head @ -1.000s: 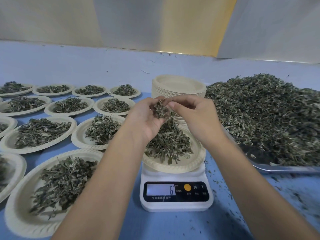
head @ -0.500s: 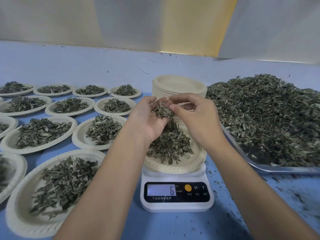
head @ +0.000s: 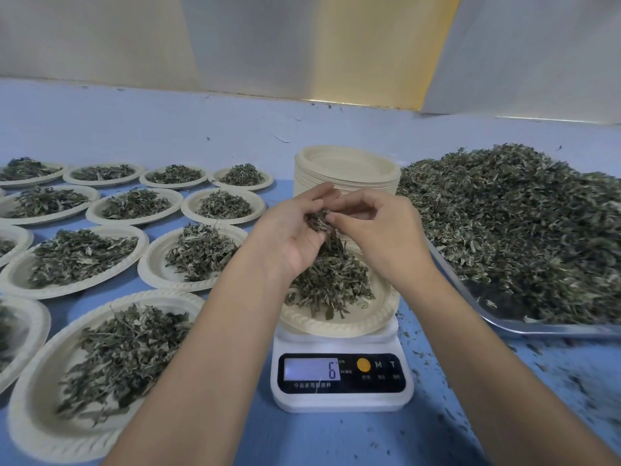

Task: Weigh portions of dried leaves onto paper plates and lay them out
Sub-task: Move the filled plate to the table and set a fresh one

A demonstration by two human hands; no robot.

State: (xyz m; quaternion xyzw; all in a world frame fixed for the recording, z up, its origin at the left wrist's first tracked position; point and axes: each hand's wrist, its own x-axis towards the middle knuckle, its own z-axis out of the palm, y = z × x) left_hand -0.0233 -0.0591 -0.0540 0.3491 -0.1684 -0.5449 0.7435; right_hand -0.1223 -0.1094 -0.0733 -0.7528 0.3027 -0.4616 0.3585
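Note:
A white kitchen scale (head: 341,378) reads 6 on its display. On it sits a paper plate (head: 366,322) with a heap of dried leaves (head: 332,280). Above that plate my left hand (head: 289,235) is cupped around a small clump of dried leaves (head: 319,220). My right hand (head: 383,230) pinches at that clump with thumb and forefinger. Both hands hover over the plate without touching it.
A metal tray (head: 537,326) piled with loose dried leaves (head: 517,223) fills the right side. A stack of bare paper plates (head: 346,169) stands behind the scale. Several filled plates (head: 84,260) lie in rows on the blue table at left. Leaf crumbs are scattered at right.
My hands stay over the weighing plate, with my right fingers working at the clump in my left palm. The scale keeps reading 6.

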